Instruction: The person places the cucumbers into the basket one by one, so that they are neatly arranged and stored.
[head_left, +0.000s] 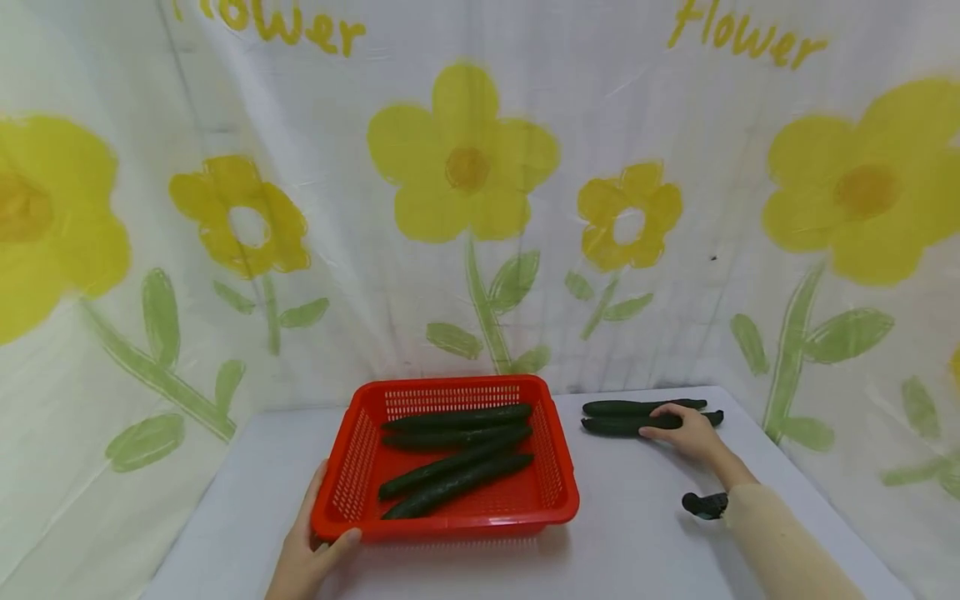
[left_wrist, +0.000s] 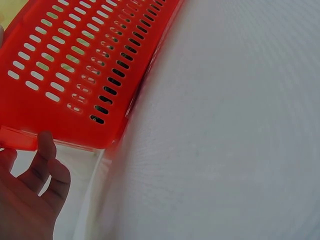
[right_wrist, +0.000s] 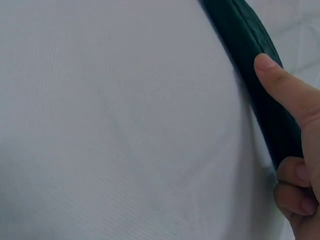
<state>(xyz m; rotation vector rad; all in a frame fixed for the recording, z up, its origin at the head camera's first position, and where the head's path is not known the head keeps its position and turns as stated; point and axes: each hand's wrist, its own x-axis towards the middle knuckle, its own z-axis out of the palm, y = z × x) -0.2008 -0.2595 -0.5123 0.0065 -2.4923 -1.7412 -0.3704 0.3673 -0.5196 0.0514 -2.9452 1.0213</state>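
A red plastic basket [head_left: 450,525] with slotted walls stands on the white table, several long dark green cucumbers [head_left: 461,485] lying inside it. At its near left corner my left hand [head_left: 311,537] grips the rim; in the left wrist view the fingers [left_wrist: 46,150] curl at the rim's edge. To the right of the basket, two cucumbers lie side by side. My right hand [head_left: 686,433] holds the nearer cucumber [head_left: 615,427], thumb on one side and curled fingers on the other in the right wrist view. The farther cucumber [head_left: 618,408] lies just behind it.
Another dark cucumber [head_left: 703,505] lies nearer on the right, partly hidden by the pale sleeve [head_left: 780,533]. Behind the table [head_left: 622,517] hangs a white curtain [head_left: 337,250] painted with yellow flowers; it also runs along both sides.
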